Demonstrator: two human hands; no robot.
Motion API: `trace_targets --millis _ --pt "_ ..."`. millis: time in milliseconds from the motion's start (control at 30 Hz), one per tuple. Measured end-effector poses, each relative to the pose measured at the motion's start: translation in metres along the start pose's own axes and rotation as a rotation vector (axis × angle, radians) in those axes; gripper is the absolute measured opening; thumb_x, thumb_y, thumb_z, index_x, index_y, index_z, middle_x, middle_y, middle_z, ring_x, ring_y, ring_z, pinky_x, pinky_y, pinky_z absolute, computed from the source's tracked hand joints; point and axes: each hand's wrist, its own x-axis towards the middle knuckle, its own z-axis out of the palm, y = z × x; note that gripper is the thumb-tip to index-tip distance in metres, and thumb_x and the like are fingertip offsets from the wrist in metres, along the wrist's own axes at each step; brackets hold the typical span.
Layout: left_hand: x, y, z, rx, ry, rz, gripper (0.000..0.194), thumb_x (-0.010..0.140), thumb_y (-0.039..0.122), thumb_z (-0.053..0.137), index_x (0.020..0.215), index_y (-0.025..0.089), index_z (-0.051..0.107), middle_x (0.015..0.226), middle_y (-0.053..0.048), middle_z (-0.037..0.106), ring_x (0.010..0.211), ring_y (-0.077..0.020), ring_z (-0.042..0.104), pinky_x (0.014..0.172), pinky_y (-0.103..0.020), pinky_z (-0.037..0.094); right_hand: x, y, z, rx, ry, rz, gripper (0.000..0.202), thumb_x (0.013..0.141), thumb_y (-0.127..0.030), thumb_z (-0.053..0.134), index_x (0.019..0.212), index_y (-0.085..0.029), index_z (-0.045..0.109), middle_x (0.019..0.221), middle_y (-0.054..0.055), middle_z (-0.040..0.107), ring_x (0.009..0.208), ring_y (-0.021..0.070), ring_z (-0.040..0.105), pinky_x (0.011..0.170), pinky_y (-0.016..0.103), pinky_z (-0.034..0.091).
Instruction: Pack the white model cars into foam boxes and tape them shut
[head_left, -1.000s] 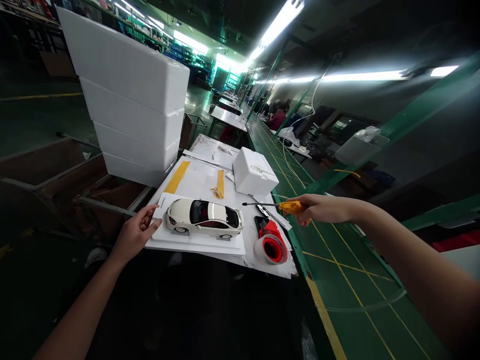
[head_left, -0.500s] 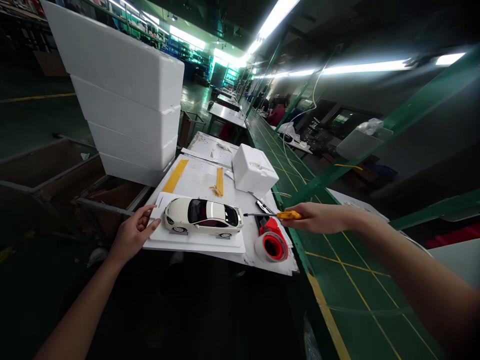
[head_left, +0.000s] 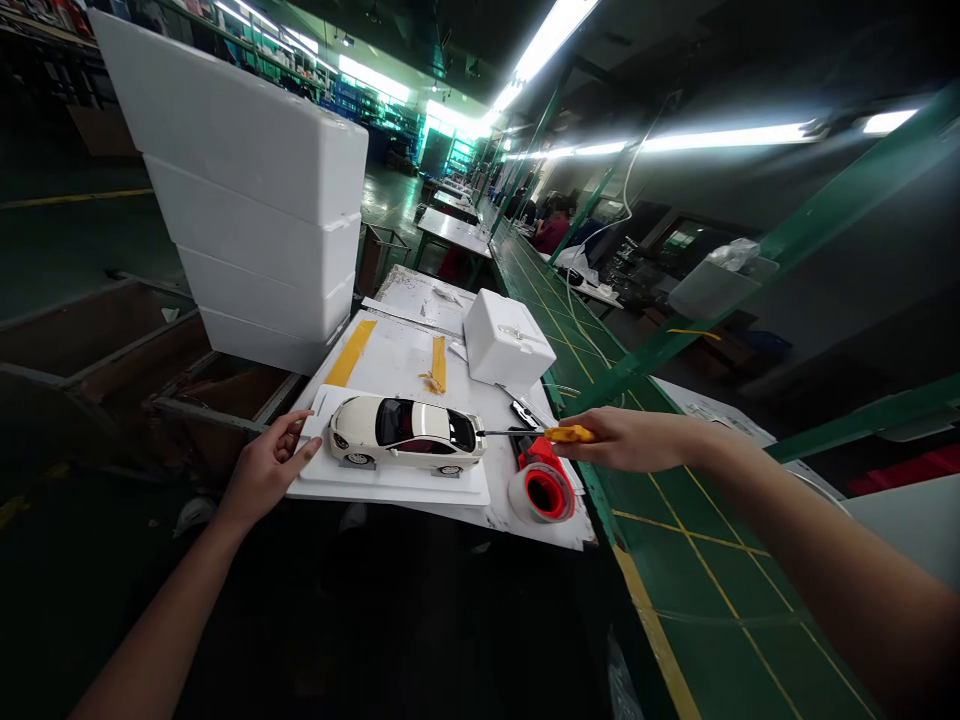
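Note:
A white model car [head_left: 412, 435] stands on a white foam board [head_left: 390, 484] at the near edge of the white table. My right hand [head_left: 615, 438] grips a screwdriver [head_left: 571, 434] by its orange handle, its thin shaft level and its tip at the right end of the car. On the other side, my left hand [head_left: 274, 462] rests at the board's left edge with thumb and fingers apart; whether it presses on the board cannot be told. A red tape dispenser with a clear roll [head_left: 546, 492] lies below the screwdriver.
Tall white foam boxes [head_left: 247, 190] are stacked at the left. A smaller foam box [head_left: 510, 338] sits farther back on the table, near yellow tape strips [head_left: 351, 353]. A green belt [head_left: 675, 540] and slanted green posts run along the right. Seated people appear far off.
My right hand has moved slightly left with the screwdriver, and the tip has come from just beside the car's right end to meet it. My left hand has stayed in place.

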Motion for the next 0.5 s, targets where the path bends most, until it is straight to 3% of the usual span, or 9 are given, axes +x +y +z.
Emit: trace_targets --millis 200,500 --pt "0.001 0.002 -0.001 0.028 -0.003 -0.003 0.072 0.076 0.063 0.068 0.13 0.017 0.065 0.087 -0.003 0.057 0.075 -0.0198 0.053 0.065 -0.03 0.046 0.003 -0.003 0.001 0.01 0.023 -0.034 0.062 0.087 -0.078 0.051 0.095 -0.019 0.066 0.087 0.005 0.063 0.074 0.0197 0.052 0.067 0.032 0.044" --pt "0.0 0.005 -0.001 0.025 0.005 0.01 0.071 0.075 0.064 0.068 0.128 0.017 0.066 0.081 -0.002 0.056 0.073 -0.0202 0.054 0.062 -0.029 0.046 0.013 -0.003 -0.007 -0.031 0.102 -0.016 0.059 0.084 -0.078 0.051 0.086 -0.02 0.061 0.08 0.004 0.06 0.071 0.0192 0.05 0.066 0.033 0.043"
